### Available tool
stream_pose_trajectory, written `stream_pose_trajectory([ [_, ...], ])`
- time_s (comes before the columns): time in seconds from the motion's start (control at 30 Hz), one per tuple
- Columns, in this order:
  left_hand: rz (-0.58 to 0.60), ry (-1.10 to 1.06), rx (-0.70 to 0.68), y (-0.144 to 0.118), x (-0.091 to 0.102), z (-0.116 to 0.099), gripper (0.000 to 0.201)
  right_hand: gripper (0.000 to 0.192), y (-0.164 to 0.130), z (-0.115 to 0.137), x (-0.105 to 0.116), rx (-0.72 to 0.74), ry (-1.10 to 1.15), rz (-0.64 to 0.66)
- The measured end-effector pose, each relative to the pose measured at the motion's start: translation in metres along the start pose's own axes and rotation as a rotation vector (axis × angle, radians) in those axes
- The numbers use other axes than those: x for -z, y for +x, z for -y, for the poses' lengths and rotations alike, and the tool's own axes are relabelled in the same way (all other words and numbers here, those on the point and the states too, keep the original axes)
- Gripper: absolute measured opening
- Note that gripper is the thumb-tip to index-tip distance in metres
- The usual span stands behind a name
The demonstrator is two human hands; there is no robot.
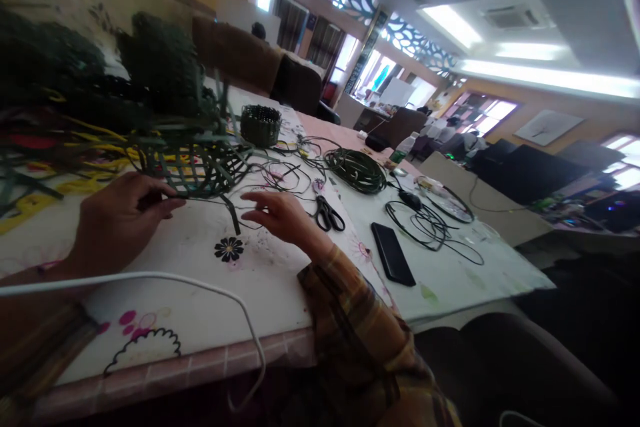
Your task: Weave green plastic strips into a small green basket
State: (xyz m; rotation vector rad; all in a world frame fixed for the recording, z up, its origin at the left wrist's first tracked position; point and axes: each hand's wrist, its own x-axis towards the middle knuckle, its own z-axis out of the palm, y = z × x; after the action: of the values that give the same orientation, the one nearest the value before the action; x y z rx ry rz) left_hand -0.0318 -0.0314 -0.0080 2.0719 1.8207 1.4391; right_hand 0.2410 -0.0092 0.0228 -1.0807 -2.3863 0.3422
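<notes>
My left hand (120, 217) pinches a thin dark green strip (205, 199) at the near edge of a half-woven basket (195, 170). The basket has an open lattice, with loose strip ends sticking out around it. To its right, my right hand (283, 215) has its thumb and forefinger apart, close to a hanging strip end (233, 217). Black-handled scissors (330, 215) lie just beyond my right hand. Farther back, a small round woven basket (261, 125) stands upright. Part of the lattice basket is blurred.
A coil of dark strip (356, 170), a black phone (393, 253), looser coiled strands (425, 223) and a plastic bottle (403, 148) are on the right. Yellow strips (85, 180) lie at the left. A white cable (200, 283) crosses the front. Chairs stand behind the table.
</notes>
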Motion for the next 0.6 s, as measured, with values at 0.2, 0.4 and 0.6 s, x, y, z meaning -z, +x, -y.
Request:
stream_pose_trajectory([
  [0.2,-0.054,-0.243,0.362,0.023,0.017,0.006,0.031,0.043,-0.004,-0.027,0.035,-0.244,-0.382,-0.134],
  [0.4,-0.081,-0.280,0.438,0.036,0.026,0.028,0.033,0.046,-0.024,-0.063,0.072,-0.513,-0.403,-0.632],
  [0.6,-0.142,-0.501,0.614,0.042,0.034,0.022,0.022,0.039,-0.049,-0.092,0.099,-0.755,-0.460,-0.998],
])
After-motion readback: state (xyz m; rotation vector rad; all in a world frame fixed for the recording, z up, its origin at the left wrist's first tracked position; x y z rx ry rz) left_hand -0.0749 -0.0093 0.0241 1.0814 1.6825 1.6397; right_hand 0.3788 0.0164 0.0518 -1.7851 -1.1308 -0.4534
